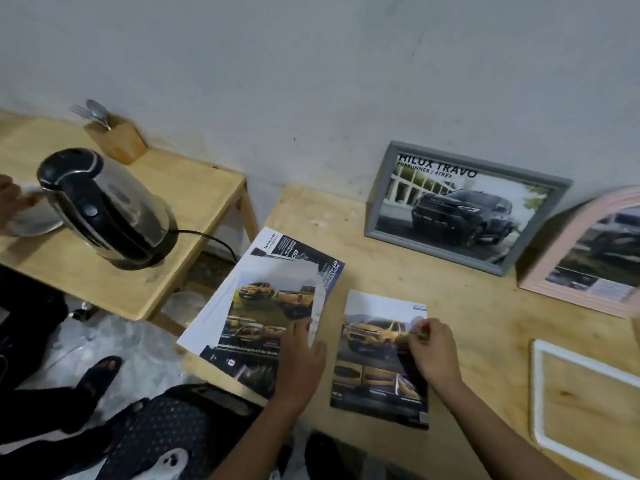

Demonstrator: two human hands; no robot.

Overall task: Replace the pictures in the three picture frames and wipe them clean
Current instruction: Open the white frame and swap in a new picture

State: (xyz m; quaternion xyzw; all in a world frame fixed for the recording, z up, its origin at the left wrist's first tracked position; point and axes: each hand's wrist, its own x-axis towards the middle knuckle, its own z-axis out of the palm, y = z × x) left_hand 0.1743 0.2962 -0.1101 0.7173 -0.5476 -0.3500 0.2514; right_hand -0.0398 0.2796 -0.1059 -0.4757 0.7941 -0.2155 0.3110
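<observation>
Head view. Right hand (433, 351) pinches the right edge of the loose car picture (375, 368), which lies flat on the tabletop (467, 306), long axis near-to-far. Left hand (301, 355) presses flat, fingers straight, on the brochure stack (256, 306). The empty white frame (536, 393) lies right of the picture, apart; right hand is nearer.

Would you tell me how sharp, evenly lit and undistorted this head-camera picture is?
Head view: dim, soft light, no hard shadows; blur throughout, yet the grey frame shows a readable title; dull glare on the kettle; wide-angle bending at the table edge; right hand, pinching the loose picture, smeared.
</observation>
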